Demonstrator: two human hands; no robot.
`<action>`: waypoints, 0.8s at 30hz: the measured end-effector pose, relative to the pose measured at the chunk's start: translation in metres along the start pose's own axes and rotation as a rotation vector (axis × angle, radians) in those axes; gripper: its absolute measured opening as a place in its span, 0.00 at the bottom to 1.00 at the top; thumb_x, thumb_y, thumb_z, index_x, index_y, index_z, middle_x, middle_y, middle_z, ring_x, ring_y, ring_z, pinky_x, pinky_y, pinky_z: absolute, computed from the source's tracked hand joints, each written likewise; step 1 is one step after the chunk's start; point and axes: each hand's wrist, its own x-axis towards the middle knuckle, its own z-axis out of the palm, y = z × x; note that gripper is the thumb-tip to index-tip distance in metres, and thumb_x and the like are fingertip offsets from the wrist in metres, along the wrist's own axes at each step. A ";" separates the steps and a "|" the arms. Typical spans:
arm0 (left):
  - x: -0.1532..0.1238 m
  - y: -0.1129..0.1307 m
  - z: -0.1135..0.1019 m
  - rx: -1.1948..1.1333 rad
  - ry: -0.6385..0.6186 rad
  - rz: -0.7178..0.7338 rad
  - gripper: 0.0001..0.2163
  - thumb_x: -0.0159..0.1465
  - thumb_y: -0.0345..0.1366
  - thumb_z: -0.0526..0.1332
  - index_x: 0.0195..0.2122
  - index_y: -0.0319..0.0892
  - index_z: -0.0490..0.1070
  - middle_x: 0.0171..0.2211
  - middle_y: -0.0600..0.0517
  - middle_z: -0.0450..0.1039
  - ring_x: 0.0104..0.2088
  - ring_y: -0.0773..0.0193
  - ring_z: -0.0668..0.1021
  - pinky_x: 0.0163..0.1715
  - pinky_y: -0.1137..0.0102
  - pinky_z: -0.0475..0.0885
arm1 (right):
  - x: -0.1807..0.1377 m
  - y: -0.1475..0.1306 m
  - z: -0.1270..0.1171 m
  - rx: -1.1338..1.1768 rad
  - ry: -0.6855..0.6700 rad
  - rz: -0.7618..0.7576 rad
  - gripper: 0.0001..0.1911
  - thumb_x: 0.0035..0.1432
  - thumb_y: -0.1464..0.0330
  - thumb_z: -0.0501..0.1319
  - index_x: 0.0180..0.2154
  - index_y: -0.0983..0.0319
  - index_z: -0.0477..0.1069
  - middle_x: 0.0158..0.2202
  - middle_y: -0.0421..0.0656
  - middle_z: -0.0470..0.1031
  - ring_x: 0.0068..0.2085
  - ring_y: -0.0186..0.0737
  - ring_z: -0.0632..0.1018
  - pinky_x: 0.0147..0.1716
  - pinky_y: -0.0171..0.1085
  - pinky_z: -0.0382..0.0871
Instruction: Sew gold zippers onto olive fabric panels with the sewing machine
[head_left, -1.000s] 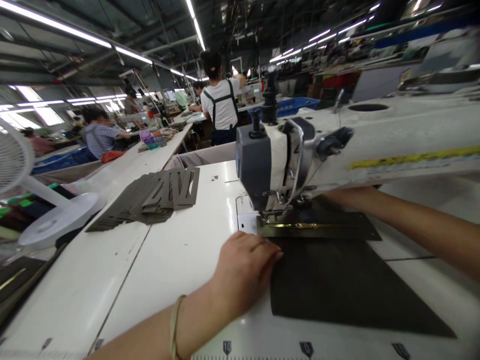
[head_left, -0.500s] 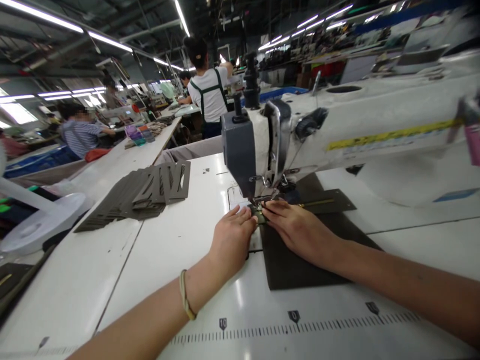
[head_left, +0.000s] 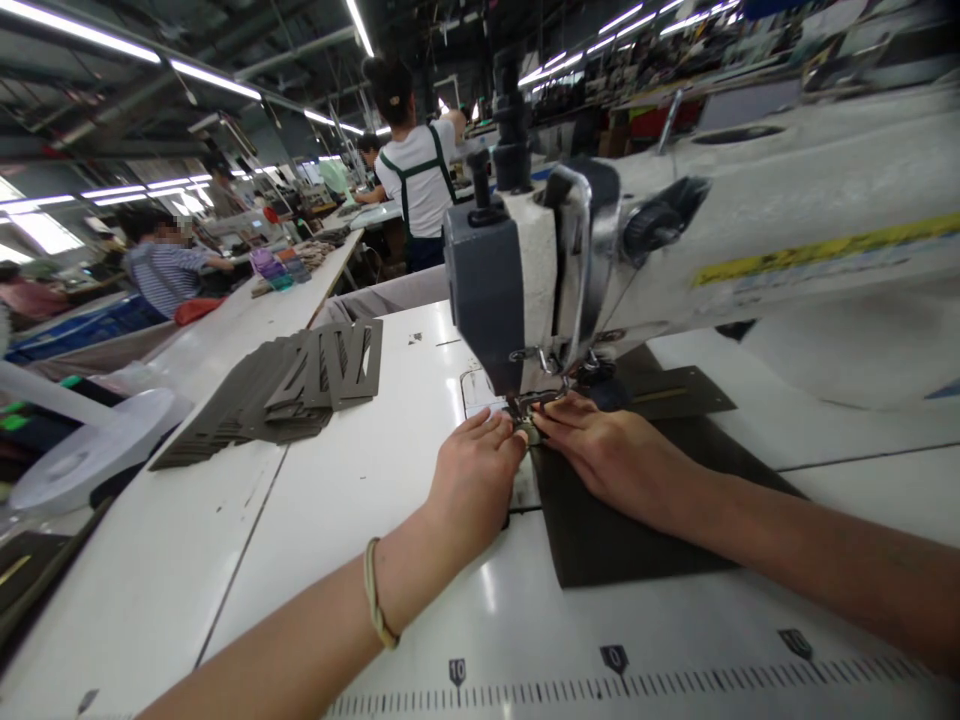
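Clock directions run from the foot point(head_left: 519, 406) of the machine point(head_left: 675, 290); the dark panel point(head_left: 607, 540) lies on the white counter point(head_left: 337, 500) at about five o'clock, partly under the right hand point(head_left: 622, 450); a narrow strip point(head_left: 705, 400) with a gold line, perhaps a zip, sticks out towards three o'clock.

The left hand point(head_left: 476, 480) is palm down at seven o'clock, its fingertips beside the foot; the right comes in from four o'clock, fingers close together on the strip; the two sets of fingertips nearly meet, with a little of the work between them; whether either hand pinches it or only presses, I cannot tell.

The panel looks light and thin, bendable yet firm enough to lie flat with straight edges; it should slide easily on the smooth counter and seems hardly fragile, though the strip may skew; best hold, I judge, is flat fingertips along the strip's long edges, clear of the needle, with the panel's near edge left to lie loose.

As for containers, a blue tub point(head_left: 82, 330) stands past nine o'clock, its contents too hidden to tell; the stack point(head_left: 255, 390) of slotted pieces at nine o'clock lies fanned on the counter, in no container.
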 end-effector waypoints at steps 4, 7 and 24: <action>0.003 -0.006 0.004 0.000 0.019 -0.004 0.06 0.62 0.26 0.55 0.32 0.35 0.71 0.36 0.43 0.76 0.40 0.58 0.78 0.47 0.62 0.73 | 0.004 0.003 0.000 -0.013 -0.021 0.026 0.13 0.55 0.79 0.51 0.38 0.66 0.72 0.40 0.49 0.76 0.41 0.43 0.76 0.41 0.39 0.72; 0.004 -0.008 0.007 0.001 0.045 -0.016 0.05 0.61 0.26 0.56 0.31 0.36 0.70 0.35 0.45 0.76 0.38 0.59 0.79 0.46 0.63 0.73 | 0.005 0.003 0.001 -0.041 -0.028 0.035 0.14 0.55 0.78 0.51 0.39 0.66 0.72 0.40 0.49 0.76 0.40 0.42 0.76 0.39 0.39 0.73; 0.003 -0.010 0.007 -0.010 0.037 -0.036 0.05 0.62 0.26 0.55 0.32 0.37 0.70 0.36 0.47 0.76 0.39 0.60 0.78 0.47 0.64 0.72 | 0.006 0.006 0.004 -0.089 -0.026 0.014 0.13 0.58 0.76 0.50 0.39 0.65 0.72 0.38 0.48 0.76 0.40 0.42 0.76 0.42 0.40 0.70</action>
